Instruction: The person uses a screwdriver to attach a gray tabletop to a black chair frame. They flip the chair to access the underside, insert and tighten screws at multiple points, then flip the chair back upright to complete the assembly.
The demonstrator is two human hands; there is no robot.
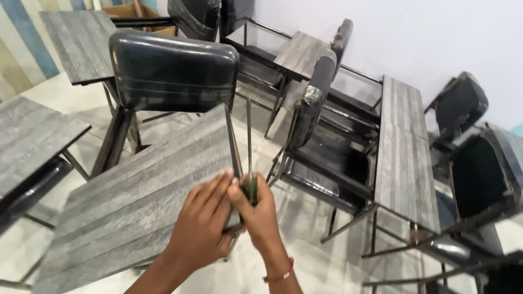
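Both of my hands meet at the right edge of a grey wood-grain desk top (138,200). My right hand (263,216), with a red band on its wrist, is closed around the dark green handle of a long thin tool (250,189). The tool's metal shaft (248,135) points up and away along the desk's edge. My left hand (204,223) lies on the desk's corner, its fingers pressed against the right hand and the handle. How the tool's tip meets the desk frame is not visible.
A black padded chair back (171,71) stands just beyond the desk. More grey desks are at the left (18,144), far left (80,39) and right (403,152), with black chairs (325,155) between them. The floor is pale tile.
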